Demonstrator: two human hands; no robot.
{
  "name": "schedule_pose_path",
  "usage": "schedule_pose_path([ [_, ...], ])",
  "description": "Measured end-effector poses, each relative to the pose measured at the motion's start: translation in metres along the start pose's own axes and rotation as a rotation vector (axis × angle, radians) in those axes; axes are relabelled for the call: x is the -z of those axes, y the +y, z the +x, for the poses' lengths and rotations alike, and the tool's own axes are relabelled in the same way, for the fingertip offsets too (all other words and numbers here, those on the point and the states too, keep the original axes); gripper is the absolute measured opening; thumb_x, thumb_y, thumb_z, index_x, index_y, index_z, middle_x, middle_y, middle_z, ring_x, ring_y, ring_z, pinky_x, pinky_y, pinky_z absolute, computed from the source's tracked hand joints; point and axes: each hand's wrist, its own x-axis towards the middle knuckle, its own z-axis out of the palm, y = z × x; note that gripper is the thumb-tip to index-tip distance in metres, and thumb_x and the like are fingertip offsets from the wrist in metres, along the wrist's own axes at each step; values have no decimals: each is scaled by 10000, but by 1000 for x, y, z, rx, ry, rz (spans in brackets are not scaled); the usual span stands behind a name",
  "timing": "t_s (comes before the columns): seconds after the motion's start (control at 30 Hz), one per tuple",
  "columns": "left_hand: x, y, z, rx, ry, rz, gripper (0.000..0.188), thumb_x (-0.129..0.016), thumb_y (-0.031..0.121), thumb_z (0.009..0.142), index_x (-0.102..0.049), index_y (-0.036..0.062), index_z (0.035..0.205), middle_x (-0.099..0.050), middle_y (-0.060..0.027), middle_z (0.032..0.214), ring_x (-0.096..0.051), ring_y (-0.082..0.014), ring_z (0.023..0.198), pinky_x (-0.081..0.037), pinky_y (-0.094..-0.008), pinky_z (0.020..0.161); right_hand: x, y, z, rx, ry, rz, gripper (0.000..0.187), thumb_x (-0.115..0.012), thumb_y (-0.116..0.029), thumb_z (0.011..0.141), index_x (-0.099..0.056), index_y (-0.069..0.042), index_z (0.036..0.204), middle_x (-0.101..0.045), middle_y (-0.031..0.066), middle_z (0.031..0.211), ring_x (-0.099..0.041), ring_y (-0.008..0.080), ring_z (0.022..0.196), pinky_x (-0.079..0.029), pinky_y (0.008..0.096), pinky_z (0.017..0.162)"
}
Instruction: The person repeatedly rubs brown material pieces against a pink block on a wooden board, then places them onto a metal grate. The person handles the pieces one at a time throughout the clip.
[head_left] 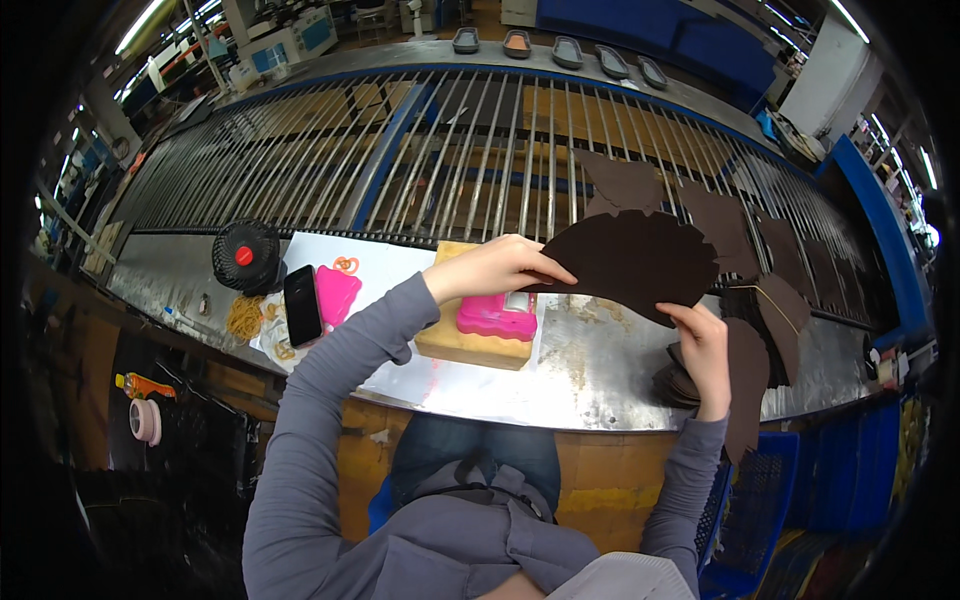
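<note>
A dark brown cut piece of flat sheet material, curved with a notched edge, is held up between both hands over the metal table. My left hand pinches its left end. At its lower right edge, my right hand grips it between thumb and fingers. Below my left hand lies a pink pad on a tan block. Close to my right hand sits a stack of similar brown pieces, partly hidden by that hand. Further brown pieces are laid out on the rollers beyond.
A roller conveyor runs behind the metal table. On the left are a black round container, a phone, a second pink item and rubber bands. Several small trays line the far ledge. A blue crate stands below right.
</note>
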Motion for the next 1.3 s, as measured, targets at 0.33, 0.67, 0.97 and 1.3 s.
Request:
schedule_pose_path([
  [0.33,30,50,28,178,100,-598,428,-671,20,856,-636,59,1281,-654,-93,1236,-630,-167,1068,-492,-298,955,89,-63,30,-50,58,216,316,-561,96,763,-687,80,1052,-620,70,866,-572,130,811,-424,231,707],
  [0.67,75,64,-3,524,170,-1174,458,-624,-40,819,-606,-31,1276,-646,-156,1233,-668,-188,1056,-528,-269,953,62,-53,56,-408,-115,1003,381,-684,20,827,-629,72,1201,-696,127,1066,-679,119,915,-543,216,809],
  [0.97,61,34,-63,184,163,-15,380,-699,-13,799,-705,95,1163,-689,-108,1164,-660,-258,1072,-515,-332,946,-44,-27,59,159,-56,286,236,-662,88,805,-719,-5,1014,-590,51,841,-570,133,765,-420,232,660],
  [1.3,36,19,-90,280,81,146,351,-638,-46,820,-709,78,1140,-699,-132,1106,-681,-300,991,-548,-349,853,-110,1,28,65,13,298,246,-594,127,810,-700,5,996,-665,122,900,-649,237,817,-497,298,718],
])
